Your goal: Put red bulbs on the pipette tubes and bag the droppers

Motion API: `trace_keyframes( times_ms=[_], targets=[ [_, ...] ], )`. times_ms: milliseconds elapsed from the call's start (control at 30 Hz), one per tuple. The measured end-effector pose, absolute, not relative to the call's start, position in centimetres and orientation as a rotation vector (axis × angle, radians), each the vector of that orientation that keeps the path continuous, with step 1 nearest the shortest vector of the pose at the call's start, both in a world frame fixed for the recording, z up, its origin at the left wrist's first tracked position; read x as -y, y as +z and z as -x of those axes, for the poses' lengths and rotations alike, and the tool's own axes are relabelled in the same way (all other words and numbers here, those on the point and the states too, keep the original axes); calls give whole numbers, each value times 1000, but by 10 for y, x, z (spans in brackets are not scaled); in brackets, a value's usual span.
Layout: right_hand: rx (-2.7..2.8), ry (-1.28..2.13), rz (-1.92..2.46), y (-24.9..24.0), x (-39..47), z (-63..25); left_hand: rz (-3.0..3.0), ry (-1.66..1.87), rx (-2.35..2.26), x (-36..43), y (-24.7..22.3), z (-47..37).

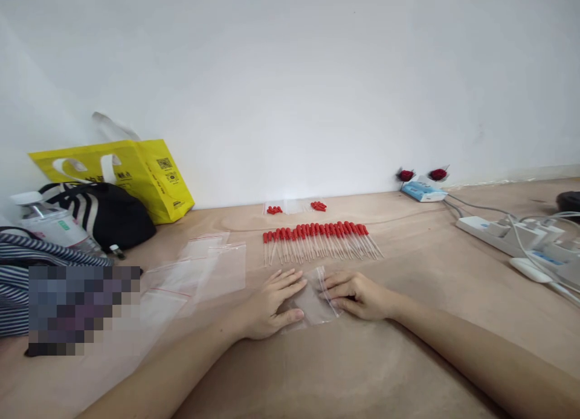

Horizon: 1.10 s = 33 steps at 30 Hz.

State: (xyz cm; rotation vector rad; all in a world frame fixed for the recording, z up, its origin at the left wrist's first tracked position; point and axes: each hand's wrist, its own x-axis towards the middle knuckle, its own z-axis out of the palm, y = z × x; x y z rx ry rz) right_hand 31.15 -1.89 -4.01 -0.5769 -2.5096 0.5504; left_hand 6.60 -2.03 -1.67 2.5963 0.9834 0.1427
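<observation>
A clear zip-lock bag (pixel 312 304) lies flat on the table between my hands, its zip edge towards the right. My left hand (pixel 276 304) rests on the bag's left part, fingers stretched and thumb apart. At the zip edge, the curled fingers of my right hand (pixel 360 295) grip the bag; the fingertips are partly hidden. Just beyond both hands is a row of droppers (pixel 317 235) with red bulbs and thin clear tubes pointing towards me. Several spare zip-lock bags (pixel 222 271) with red zip lines lie overlapping to the left.
Small red bulb piles (pixel 318 206) lie near the wall on clear plastic. At left stand a yellow bag (pixel 154 177), a black bag (pixel 113 217) and a plastic bottle (pixel 58 226). A tissue pack (pixel 423 190) and a power strip (pixel 498 238) with cables lie at right.
</observation>
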Motion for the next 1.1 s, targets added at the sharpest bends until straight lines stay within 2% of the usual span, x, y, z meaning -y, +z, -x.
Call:
trace_keyframes(
  times_ms=[167, 400, 567, 733, 933, 1100],
  targets=[
    [2563, 570, 586, -38, 18, -313, -2567, 129, -944, 18, -10, -62],
    [2389, 846, 501, -37, 15, -314, -2606, 271, -1040, 29, -7, -67],
    [2278, 904, 560, -43, 15, -314, -2632, 151, -1051, 35, -16, -76],
    [1818, 725, 1033, -61, 0, -318, -2645, 138, -1101, 35, -17, -76],
    [1562, 249, 1540, -53, -44, -337, -2633, 181, -1096, 35, -16, -76],
    [1482, 182, 1921, -37, -69, -330, -2630, 167, -1099, 34, -16, -75]
  ],
)
